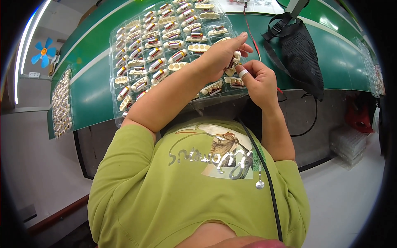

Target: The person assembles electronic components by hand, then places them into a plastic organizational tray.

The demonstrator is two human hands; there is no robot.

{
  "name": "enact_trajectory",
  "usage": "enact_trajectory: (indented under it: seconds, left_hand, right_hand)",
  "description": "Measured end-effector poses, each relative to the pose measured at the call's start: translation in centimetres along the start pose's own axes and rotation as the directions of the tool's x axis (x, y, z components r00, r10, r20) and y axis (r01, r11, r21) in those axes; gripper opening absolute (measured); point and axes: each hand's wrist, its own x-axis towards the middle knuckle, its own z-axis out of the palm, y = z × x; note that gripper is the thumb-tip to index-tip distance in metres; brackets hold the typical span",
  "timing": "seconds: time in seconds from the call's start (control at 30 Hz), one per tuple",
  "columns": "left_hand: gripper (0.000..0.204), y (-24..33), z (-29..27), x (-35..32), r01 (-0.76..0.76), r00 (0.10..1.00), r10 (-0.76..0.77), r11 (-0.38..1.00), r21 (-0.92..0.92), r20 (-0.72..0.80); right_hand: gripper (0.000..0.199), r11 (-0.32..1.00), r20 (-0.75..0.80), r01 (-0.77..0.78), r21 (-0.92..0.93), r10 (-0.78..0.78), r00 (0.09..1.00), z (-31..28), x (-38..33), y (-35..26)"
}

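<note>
My left hand is closed around a small cream-coloured plastic part, oblong, with a dark reddish piece showing on it. Against the lower end of that part press the thumb and fingertips of my right hand, which has a white band around one finger. Much of the part is hidden by my fingers. Both hands are above the right side of a clear plastic tray. Rows of similar cream parts fill its pockets, many with a small battery-like cylinder showing. My left forearm crosses over the tray's near side.
The tray lies on a green table. Right of it are a black mesh bag with a strap and a thin red cable. Another filled tray stands at far left. Stacked clear trays sit low at right.
</note>
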Motion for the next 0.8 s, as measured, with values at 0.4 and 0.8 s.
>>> enact_trajectory:
  seconds: [0.4,0.8]
  left_hand:
    - [0.053,-0.5,0.7,-0.2,-0.027,1.000,0.028,0.973,0.230,-0.003]
    - [0.053,-0.4,0.7,0.0,-0.010,1.000,0.012,0.983,0.182,-0.013]
  right_hand:
    - [0.013,0.991,0.070,0.022,-0.132,-0.013,0.997,-0.5,0.0,0.1]
    - [0.013,1.000,0.023,-0.011,0.003,0.011,1.000,-0.4,-0.3,0.1]
